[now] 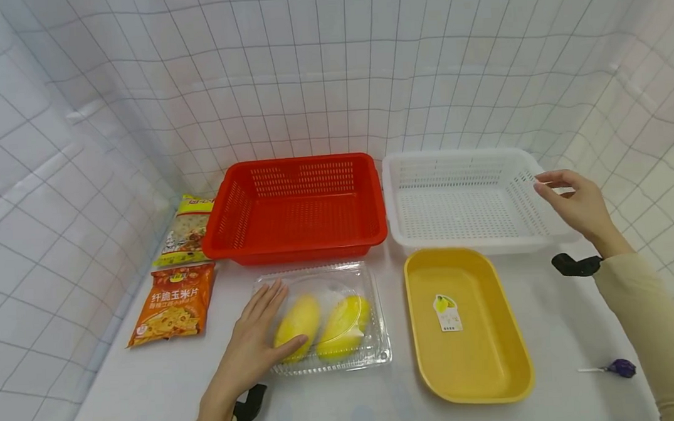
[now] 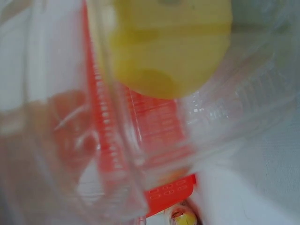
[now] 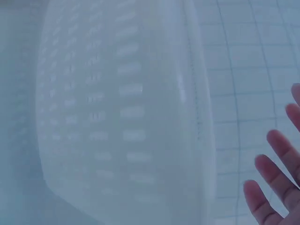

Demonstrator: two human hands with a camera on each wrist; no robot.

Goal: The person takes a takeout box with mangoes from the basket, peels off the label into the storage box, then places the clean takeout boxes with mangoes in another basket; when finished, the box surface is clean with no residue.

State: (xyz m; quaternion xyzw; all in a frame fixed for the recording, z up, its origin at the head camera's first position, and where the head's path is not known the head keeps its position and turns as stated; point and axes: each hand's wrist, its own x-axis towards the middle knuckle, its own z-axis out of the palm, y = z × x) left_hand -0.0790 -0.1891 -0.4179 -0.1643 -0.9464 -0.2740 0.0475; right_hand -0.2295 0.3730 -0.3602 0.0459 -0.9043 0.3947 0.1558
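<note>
In the head view my left hand [image 1: 255,343] rests on the left side of a clear plastic clamshell box [image 1: 348,276], its fingers extended over the lid. Two yellow mangoes [image 1: 342,328] lie inside the box. A blurred mango [image 2: 164,47] shows through the plastic in the left wrist view. My right hand [image 1: 582,206] is at the right rim of the white basket [image 1: 457,243], fingers loosely bent and holding nothing. Spread fingers [image 3: 276,183] appear beside the basket wall [image 3: 154,112] in the right wrist view.
A red basket [image 1: 294,253] stands left of the white one. In front is a yellow tray [image 1: 490,354] with a small mango-picture card [image 1: 449,313]. An orange corn chip bag [image 1: 174,303] and a green-yellow packet [image 1: 188,233] lie left; a purple lollipop [image 1: 622,367] lies right.
</note>
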